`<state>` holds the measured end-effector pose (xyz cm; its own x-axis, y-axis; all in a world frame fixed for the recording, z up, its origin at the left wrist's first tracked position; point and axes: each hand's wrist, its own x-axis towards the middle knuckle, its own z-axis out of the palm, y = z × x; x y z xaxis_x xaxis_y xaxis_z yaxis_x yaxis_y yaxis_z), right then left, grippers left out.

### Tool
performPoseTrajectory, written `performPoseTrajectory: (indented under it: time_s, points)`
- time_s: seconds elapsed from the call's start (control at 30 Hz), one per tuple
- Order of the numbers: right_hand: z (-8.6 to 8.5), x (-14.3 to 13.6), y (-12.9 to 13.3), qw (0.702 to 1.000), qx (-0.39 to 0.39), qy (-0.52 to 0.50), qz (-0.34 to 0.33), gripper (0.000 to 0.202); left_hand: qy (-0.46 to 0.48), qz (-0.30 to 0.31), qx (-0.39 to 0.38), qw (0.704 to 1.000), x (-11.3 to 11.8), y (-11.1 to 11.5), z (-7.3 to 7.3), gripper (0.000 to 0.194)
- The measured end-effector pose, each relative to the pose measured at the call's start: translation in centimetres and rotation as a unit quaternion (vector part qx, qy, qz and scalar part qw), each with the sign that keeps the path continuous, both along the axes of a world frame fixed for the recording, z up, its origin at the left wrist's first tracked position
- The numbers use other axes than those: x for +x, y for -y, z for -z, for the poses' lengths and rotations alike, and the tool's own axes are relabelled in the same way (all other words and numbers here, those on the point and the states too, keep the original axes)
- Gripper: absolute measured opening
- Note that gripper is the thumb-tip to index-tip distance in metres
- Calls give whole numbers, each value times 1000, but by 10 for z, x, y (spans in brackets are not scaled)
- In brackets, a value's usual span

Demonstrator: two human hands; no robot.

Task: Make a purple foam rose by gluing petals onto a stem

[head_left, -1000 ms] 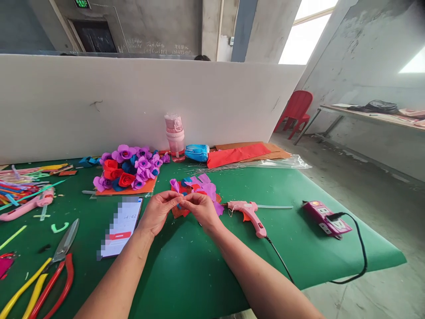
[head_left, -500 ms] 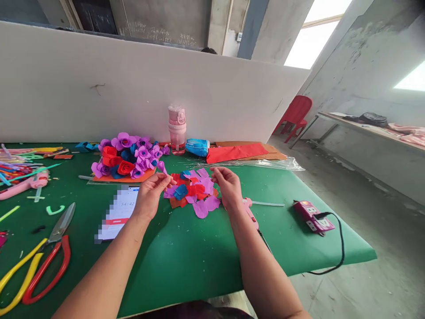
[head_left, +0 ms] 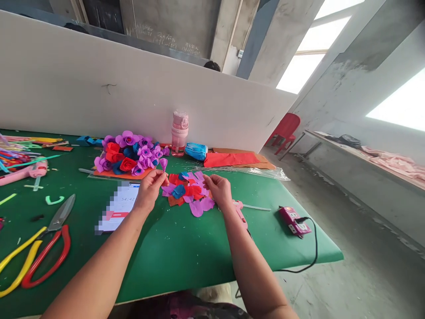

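My left hand (head_left: pixel 149 188) is closed in a pinch on a small purple paper flower (head_left: pixel 163 164), its cone-shaped petals pointing up above the fingertips. My right hand (head_left: pixel 219 189) has its thumb and fingers pressed together over the right side of the loose petals; what it holds, if anything, is too small to make out. Between the hands lies a pile of purple, red and blue paper petals (head_left: pixel 199 207) on the green table (head_left: pixel 172 257). Behind my left hand sits a bunch of finished paper flowers (head_left: pixel 128 153).
A pink glue gun (head_left: pixel 239 212) lies partly behind my right forearm. To the left are scissors (head_left: pixel 61 217), a phone (head_left: pixel 124 201) and another pink glue gun (head_left: pixel 40 168). A pink bottle (head_left: pixel 179 135), red paper (head_left: pixel 229 159) and a corded purple box (head_left: pixel 294 220) also stand or lie here.
The camera view has tilted and shifted. My right hand has moved slightly left and down, closer to the left hand. The purple flower is still in my left hand, now more upright.
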<state>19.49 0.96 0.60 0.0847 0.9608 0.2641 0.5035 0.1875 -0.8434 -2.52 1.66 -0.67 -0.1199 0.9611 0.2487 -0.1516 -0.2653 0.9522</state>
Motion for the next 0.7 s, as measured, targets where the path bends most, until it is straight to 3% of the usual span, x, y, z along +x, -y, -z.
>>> performPoseTrajectory:
  time_s: [0.13,0.23,0.3,0.4,0.6,0.7]
  points:
    - [-12,14,-3,999,-5,50,-22,21,15,6,-17,1000,2,0,1,20]
    - [-18,22,-14,989,-32,135,-41,25,18,7,-31,999,4,1,2,21]
    - [-23,27,-25,968,-35,246,-39,29,20,6,-35,999,4,2,1,21]
    - [-29,35,-44,935,-43,352,-23,20,22,8,-37,999,5,2,2,21]
    - [-27,41,-75,922,-58,382,-26,13,10,12,-45,999,5,2,5,23]
    - [-17,31,-79,921,-66,376,-70,13,5,10,-43,999,4,1,6,23]
